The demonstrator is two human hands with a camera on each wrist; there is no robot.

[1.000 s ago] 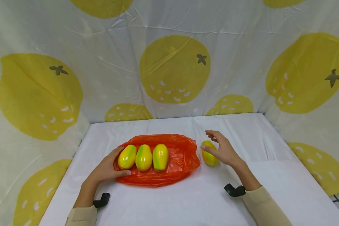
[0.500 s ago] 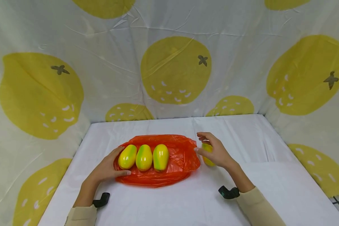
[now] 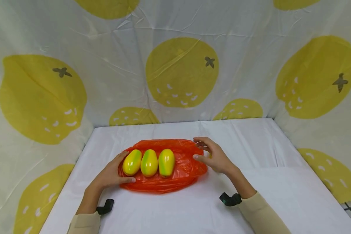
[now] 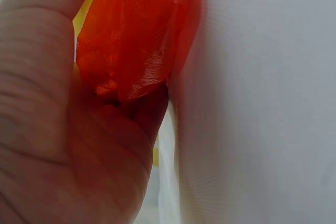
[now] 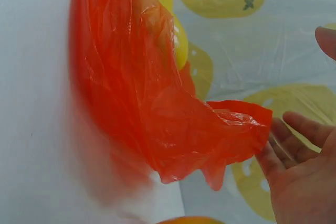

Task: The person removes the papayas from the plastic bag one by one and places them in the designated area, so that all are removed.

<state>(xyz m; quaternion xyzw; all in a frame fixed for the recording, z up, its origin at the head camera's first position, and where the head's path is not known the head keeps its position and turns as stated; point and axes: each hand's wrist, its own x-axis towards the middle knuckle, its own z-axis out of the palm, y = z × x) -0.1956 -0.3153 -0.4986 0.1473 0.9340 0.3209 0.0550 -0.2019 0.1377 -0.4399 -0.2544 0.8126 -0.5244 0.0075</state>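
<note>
Three glossy yellow-green fruits, shaped like small papayas, stand side by side in a red plastic bag, with the middle fruit between its neighbours. My left hand holds the bag's left end, thumb in front and fingers behind. The left wrist view shows red plastic between thumb and fingers. At the bag's right rim, my right hand spreads its thumb away from its fingers. In the right wrist view its fingers are right at the bag's edge. Another fruit is mostly hidden behind this hand.
A white cloth covers the table. Hanging cloth printed with large lemons rises at the back and both sides. Each wrist carries a small black camera, such as the right one.
My right hand has moved left, past the lone fruit to the bag's right rim, and now covers most of that fruit. The left hand and the bag have stayed in place.
</note>
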